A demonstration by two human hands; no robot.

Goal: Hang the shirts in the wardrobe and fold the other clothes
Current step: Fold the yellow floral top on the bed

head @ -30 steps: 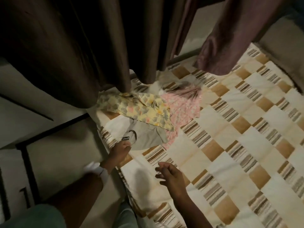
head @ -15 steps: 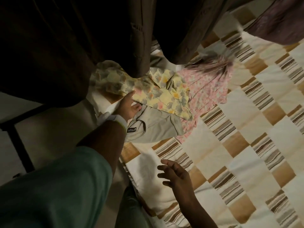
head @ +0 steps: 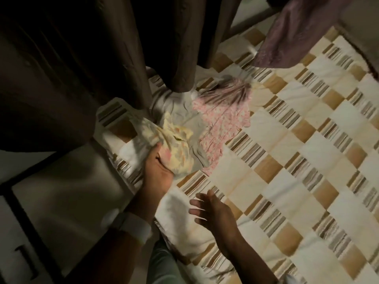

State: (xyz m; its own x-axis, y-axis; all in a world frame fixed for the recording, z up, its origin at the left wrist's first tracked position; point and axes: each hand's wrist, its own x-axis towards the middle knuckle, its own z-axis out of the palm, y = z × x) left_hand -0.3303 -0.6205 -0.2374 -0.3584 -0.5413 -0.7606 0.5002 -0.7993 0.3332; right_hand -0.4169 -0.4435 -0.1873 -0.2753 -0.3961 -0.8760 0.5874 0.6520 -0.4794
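Now the left hand grips the bunched yellow floral garment on the bed; the right hand hovers, fingers spread, under hanging brown curtains.

— Can you read any words or numbers here?
— No. The clothes and the bed cover have only flowers, squares and stripes. No letters show. It is too dark and blurry.

Left hand grips bunched yellow floral shirt over grey garment; right hand hovers spread above checked beige-brown quilt.
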